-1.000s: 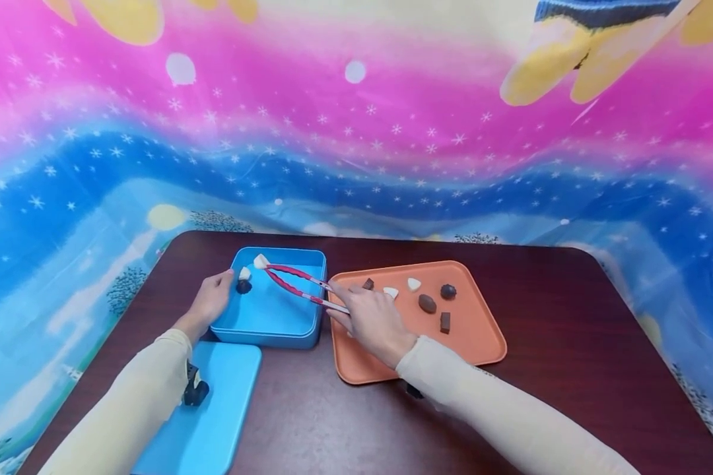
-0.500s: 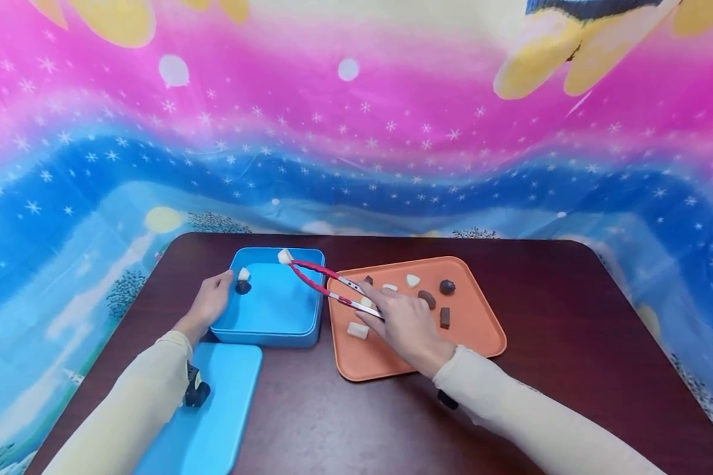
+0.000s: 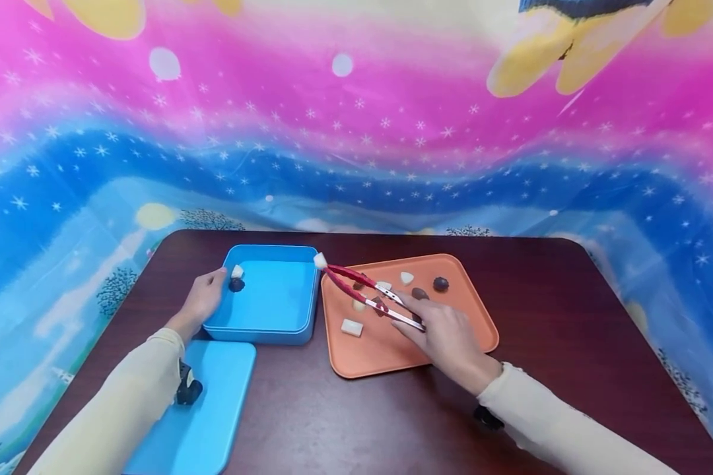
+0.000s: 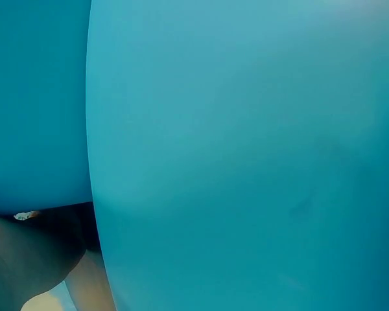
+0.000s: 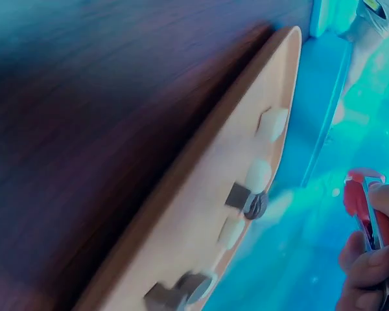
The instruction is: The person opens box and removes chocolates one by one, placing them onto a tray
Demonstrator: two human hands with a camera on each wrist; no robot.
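Note:
My right hand (image 3: 448, 338) grips red-and-silver tongs (image 3: 356, 275). Their tips pinch a small white chocolate (image 3: 320, 261), raised at the blue box's far right corner, near the tray. In the right wrist view, fingers (image 5: 376, 265) curl around the tongs' handle. My left hand (image 3: 201, 300) holds the left wall of the open blue box (image 3: 273, 297), thumb at the rim; its other fingers are mostly hidden. Inside the box, at its left side, a white chocolate (image 3: 237, 271) lies against a dark round one (image 3: 236, 284).
An orange tray (image 3: 386, 353) to the box's right bears several white and brown chocolates, among them a white block (image 3: 352, 328) and a dark ball (image 3: 441, 284). The light blue lid (image 3: 222, 389) lies in front of the box, under my left forearm. A printed cloth (image 3: 356, 152) hangs behind the table.
My right hand has moved right, carrying the tongs and white chocolate from above the box to its right edge. My left hand stays at the box's left wall.

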